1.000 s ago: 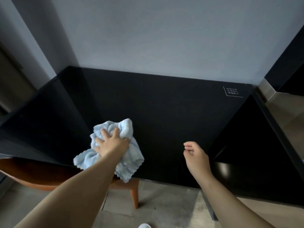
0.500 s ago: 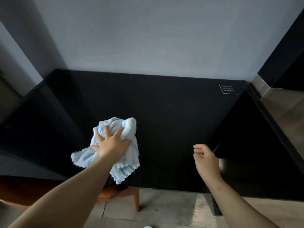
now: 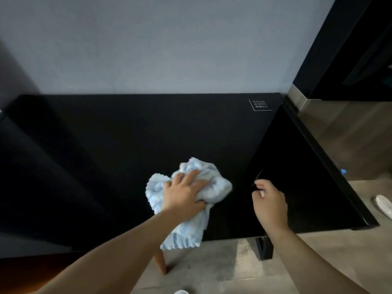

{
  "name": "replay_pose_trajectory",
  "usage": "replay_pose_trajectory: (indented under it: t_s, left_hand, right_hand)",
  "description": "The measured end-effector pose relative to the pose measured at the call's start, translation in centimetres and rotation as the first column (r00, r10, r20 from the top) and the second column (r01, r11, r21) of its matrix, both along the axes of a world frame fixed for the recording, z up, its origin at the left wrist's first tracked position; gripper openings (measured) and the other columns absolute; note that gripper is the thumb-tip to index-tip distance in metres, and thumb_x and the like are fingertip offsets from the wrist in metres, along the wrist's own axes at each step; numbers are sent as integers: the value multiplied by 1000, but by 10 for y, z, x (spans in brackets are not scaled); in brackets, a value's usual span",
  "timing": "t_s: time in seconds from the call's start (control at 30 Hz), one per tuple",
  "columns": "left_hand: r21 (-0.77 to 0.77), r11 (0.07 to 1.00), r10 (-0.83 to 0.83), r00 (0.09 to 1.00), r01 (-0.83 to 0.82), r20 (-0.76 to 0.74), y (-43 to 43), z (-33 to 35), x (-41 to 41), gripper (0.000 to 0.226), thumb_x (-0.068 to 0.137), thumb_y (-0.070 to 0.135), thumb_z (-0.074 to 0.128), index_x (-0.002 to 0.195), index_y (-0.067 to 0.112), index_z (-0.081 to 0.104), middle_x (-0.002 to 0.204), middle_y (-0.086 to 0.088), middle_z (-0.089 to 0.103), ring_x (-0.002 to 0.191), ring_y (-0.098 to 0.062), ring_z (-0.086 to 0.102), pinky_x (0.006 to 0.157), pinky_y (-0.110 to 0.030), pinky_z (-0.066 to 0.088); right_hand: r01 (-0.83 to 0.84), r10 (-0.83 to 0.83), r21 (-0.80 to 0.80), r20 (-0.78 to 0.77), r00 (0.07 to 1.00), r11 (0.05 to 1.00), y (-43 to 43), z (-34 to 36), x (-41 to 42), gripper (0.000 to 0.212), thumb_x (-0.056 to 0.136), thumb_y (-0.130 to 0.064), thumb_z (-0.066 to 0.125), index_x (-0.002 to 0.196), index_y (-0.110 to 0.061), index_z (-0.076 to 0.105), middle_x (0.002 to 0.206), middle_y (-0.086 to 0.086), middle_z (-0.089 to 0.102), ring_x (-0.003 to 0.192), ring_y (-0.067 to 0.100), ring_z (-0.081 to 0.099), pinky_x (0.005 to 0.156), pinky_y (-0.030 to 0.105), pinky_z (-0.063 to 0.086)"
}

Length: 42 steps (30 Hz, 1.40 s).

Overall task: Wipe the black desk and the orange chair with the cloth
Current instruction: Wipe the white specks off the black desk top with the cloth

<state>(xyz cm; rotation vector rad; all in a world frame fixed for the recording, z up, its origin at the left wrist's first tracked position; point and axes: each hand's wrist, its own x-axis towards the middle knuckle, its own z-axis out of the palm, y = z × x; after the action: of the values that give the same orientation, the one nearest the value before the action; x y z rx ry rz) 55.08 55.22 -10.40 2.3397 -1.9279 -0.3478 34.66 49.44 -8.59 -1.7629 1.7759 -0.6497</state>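
- Cloth (image 3: 214, 187): pale blue, bunched, pressed flat on black worktop (image 3: 106, 155) near its front edge, tail hanging over toward floor.
- Looks soft, light, floppy; best held at bunched middle.
- Long axis runs front to back, tail pointing at wearer.
- Left hand (image 3: 184, 194): grip spread, fingers pressing down on cloth.
- Right hand (image 3: 269, 202): loosely curled, holding nothing, hovering beside.
- Orange chair leg (image 3: 160, 262) showing below.

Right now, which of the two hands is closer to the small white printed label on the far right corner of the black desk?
The right hand. It hangs over the desk's right part, in front of the white printed label. The left hand presses the crumpled light blue cloth further left.
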Motion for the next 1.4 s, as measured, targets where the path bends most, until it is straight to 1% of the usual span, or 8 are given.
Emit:
replay_pose_trajectory:
  t_s: [0.17, 0.43, 0.57, 0.8, 0.97, 1.1, 1.3, 1.4]
  left_hand:
    - [161, 914, 378, 926, -373, -2, -31, 8, 12, 61, 83, 54, 43, 139, 53, 19, 156, 9, -1, 140, -32, 10, 103, -51, 28]
    - [13, 967, -254, 965, 255, -68, -45, 6, -77, 44, 81, 45, 52, 125, 49, 47, 143, 18, 33, 128, -18, 33, 98, -38, 32]
    - [-216, 956, 172, 975, -200, -144, -83, 27, -56, 44, 85, 34, 52, 129, 37, 49, 138, 11, 44, 122, -24, 42, 96, -42, 36]
    - [151, 913, 390, 920, -378, -52, -143, 9, -57, 60, 80, 45, 47, 137, 46, 27, 149, 8, 21, 139, -26, 18, 107, -56, 21]
    - [129, 982, 141, 989, -135, -37, -155, 14, -116, 61, 79, 50, 48, 137, 49, 26, 150, 10, 21, 140, -23, 18, 108, -52, 23]
    - [129, 973, -197, 980, 194, 12, -126, 7, -157, 61, 84, 52, 47, 140, 50, 23, 156, 9, 13, 143, -22, 9, 111, -51, 15]
    - [133, 942, -306, 951, 308, -40, -67, 8, -174, 59, 83, 48, 53, 138, 52, 30, 153, 18, 17, 143, -18, 8, 111, -50, 11]
    - [84, 954, -284, 957, 288, -60, -49, 10, -182, 52, 85, 42, 56, 134, 49, 40, 149, 21, 25, 139, -17, 16, 109, -44, 18]
  right_hand:
    - [19, 56, 150, -484, 874, 989, -10, -7, -48, 52, 94, -33, 49, 142, -30, 30, 152, 1, 24, 138, 29, 21, 109, 48, 24]
    - [-73, 178, 232, -469, 865, 970, -15, -11, -73, 51, 95, -37, 44, 144, -33, 29, 155, -3, 20, 138, 28, 21, 110, 45, 23]
    - [-150, 243, 240, -423, 873, 959, -24, -11, -89, 49, 95, -34, 44, 142, -37, 31, 152, -8, 26, 137, 23, 23, 109, 42, 26]
    - [-220, 291, 221, -372, 881, 950, -28, -15, -104, 53, 96, -29, 43, 147, -28, 28, 155, -11, 22, 141, 14, 21, 110, 33, 29]
    - [-241, 296, 195, -344, 891, 951, -27, -14, -109, 56, 94, -24, 44, 147, -28, 27, 154, -10, 24, 139, 13, 22, 108, 31, 26]
    - [-71, 64, 199, 40, 997, 978, -26, -12, -117, 58, 90, -6, 46, 142, -25, 30, 136, -3, 49, 120, 17, 46, 92, 30, 40]
    - [-9, -55, 206, 301, 952, 978, -25, -8, -131, 48, 93, -1, 44, 138, -19, 37, 113, -7, 55, 90, 6, 49, 62, 6, 38]
    - [-33, -31, 208, 298, 954, 978, -13, -11, -138, 48, 91, 2, 45, 134, -20, 43, 121, -4, 58, 96, 8, 53, 69, 7, 39]
